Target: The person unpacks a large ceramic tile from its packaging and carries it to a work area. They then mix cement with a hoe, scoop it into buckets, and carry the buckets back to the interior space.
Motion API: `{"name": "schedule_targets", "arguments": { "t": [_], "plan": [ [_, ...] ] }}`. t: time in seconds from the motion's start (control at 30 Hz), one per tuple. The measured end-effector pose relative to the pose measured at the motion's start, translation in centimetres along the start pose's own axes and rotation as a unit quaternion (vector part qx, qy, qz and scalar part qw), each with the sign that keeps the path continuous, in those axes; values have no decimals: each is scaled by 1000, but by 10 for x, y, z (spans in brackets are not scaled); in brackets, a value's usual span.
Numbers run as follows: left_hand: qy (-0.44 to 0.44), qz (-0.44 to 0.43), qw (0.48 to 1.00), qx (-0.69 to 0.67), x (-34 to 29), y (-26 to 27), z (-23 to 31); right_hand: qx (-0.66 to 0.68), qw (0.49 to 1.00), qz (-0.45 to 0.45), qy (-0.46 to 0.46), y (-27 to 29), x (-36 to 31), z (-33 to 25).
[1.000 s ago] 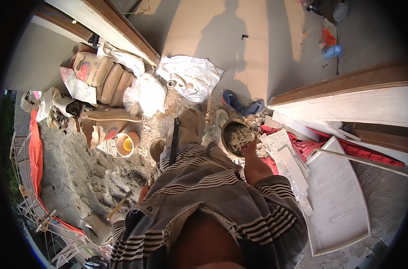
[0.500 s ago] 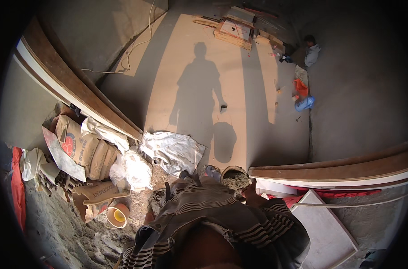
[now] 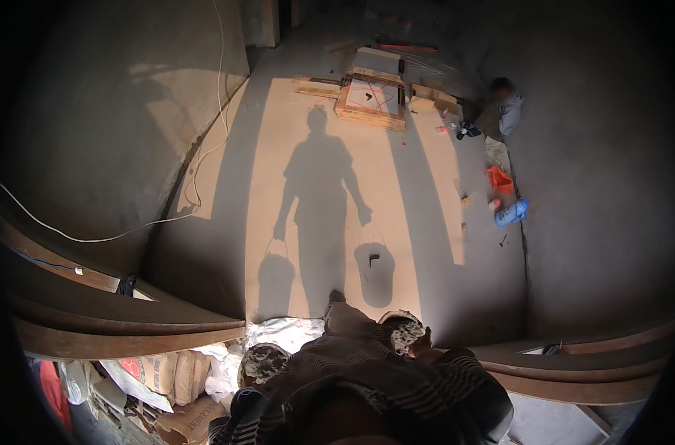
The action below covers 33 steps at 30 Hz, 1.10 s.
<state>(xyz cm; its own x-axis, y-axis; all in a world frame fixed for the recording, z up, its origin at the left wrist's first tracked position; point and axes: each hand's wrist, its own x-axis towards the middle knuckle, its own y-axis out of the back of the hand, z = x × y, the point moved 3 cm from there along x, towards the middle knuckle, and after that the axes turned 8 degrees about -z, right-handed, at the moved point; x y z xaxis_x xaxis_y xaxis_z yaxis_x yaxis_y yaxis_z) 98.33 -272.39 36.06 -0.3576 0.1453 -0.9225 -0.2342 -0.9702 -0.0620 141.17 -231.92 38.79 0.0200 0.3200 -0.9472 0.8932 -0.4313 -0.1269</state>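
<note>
Low on my right, a bucket filled with grey wet mortar hangs from my right hand, whose fingers are closed at its handle. A second bucket of similar grey mix hangs at my left side. Only a little of my left hand shows beside the sleeve. My shadow on the floor shows both arms down, each hand closed on a bucket's handle. The handles themselves are hardly visible directly. One of my feet is on the doorway threshold.
Ahead, a stack of tile boxes lies on the floor, a small dark tool nearer. By the right wall a person sits near an orange bag and blue bag. A white cable runs left. Cement bags lie behind the doorframe.
I have stepped forward into the doorway, so the frame and cement bags sit lower in view. The left bucket has come into clearer sight, and its shadow now shows too.
</note>
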Motion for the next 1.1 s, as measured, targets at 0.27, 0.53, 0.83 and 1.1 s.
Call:
{"name": "schedule_targets", "arguments": {
  "t": [0.27,0.53,0.83,1.1],
  "plan": [
    [-102,-38,970,218,-12,-47,156,-47,996,-77,7,-182,35,-55],
    [-75,-89,989,88,99,-139,299,-97,995,-5,-24,-393,78,-99],
    [66,36,975,-209,241,-253,481,-54,997,42,33,-652,87,-168],
    [-4,75,985,-158,297,-379,734,-84,996,31,7,-884,162,-206]
  ]
}}
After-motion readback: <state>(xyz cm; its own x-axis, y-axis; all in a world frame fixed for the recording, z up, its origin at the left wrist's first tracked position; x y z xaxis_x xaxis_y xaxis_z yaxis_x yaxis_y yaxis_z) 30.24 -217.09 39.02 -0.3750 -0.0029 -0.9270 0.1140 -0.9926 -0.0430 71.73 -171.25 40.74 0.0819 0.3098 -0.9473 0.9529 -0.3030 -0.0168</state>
